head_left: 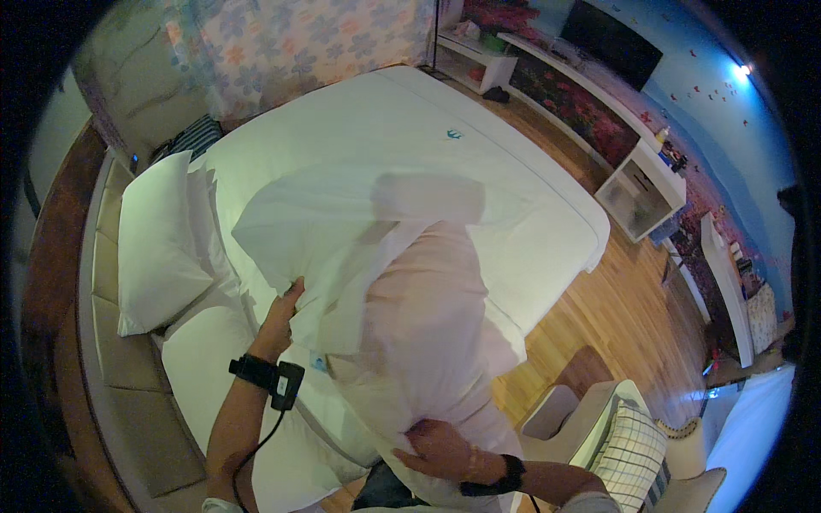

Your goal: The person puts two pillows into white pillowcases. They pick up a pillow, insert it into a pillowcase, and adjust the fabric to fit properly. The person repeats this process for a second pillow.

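Observation:
A bulky pinkish pillow [428, 316] is raised in front of me over the bed. White cloth that looks like a pillowcase [299, 214] billows around its far end and left side. My left hand [280, 315] is closed on the left edge of this white cloth, with the thumb pointing up. Close to my body, my right hand [438, 451] is clenched on the near end of the pillow. Its fingertips are partly hidden in the folds. Both wrists wear black bands, and the left one carries a small black box.
Beneath is a large bed [513, 205] with white bedding. White pillows [162, 248] lean by the padded headboard [128, 419] on the left. An armchair [556, 419] with a checked cushion [633, 445] stands at the lower right. Wooden floor [616, 299] separates the bed from a white cabinet [637, 192].

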Tool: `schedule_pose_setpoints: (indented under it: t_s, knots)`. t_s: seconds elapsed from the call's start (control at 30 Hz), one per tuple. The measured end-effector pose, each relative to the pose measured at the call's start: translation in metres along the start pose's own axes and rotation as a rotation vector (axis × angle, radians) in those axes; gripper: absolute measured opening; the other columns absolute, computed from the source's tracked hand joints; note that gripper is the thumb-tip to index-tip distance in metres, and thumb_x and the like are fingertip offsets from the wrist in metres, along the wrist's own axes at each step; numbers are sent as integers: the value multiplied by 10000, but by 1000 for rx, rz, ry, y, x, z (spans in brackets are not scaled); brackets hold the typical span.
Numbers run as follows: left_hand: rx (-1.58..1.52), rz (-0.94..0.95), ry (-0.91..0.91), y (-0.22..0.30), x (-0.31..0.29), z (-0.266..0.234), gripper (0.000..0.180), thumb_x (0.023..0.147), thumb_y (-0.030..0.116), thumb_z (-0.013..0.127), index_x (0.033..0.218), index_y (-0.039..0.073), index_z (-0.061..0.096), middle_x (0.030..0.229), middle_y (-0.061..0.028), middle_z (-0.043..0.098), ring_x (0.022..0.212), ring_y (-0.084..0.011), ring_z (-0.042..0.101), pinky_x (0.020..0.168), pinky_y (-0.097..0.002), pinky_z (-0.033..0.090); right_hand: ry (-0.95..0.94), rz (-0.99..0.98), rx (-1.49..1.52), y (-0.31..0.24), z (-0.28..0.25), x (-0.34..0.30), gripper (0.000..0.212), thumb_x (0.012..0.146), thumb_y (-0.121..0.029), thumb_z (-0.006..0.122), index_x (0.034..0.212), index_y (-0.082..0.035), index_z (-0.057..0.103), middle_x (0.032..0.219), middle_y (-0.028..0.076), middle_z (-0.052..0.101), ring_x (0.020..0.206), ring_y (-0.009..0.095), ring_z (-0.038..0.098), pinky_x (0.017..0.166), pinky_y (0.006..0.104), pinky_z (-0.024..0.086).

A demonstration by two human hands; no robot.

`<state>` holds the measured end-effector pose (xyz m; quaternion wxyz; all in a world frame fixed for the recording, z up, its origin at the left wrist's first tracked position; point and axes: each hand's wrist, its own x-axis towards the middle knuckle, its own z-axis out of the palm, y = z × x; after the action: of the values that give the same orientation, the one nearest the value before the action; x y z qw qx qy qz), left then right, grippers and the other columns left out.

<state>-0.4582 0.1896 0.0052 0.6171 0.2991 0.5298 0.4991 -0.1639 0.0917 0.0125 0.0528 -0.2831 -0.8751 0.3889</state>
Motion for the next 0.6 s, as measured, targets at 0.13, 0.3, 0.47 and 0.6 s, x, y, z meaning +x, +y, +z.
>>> schedule_pose_setpoints:
  t_s: [0.13,0.3,0.47,0.6]
  knots:
    - [308,-197,-61,-46,29,-56,605,844,495,370,1231,31,336,1159,-80,439,1033,-162,438,845,-277,366,-119,76,-7,2,82,64,322,799,-280,472,754,34,534,801,215,571,734,340,556,698,404,454]
    - [671,-118,58,-148,54,-102,590,824,410,464,1246,26,310,1195,-114,408,1092,-219,397,920,-332,311,48,84,220,38,208,134,303,826,-246,392,855,22,529,765,190,587,703,357,567,691,425,452]
    - [1083,62,273,-216,79,-98,715,722,322,629,1222,-48,275,1245,-232,320,1161,-364,313,967,-406,254,67,444,345,99,207,142,219,812,-206,461,971,-71,529,948,114,564,826,284,543,690,359,445]
    - [1322,192,428,-210,108,-83,773,700,299,653,1263,3,215,1263,-205,307,1193,-357,263,976,-414,234,625,316,155,181,126,141,297,728,-132,569,1008,-69,491,992,114,517,910,266,494,790,381,388]
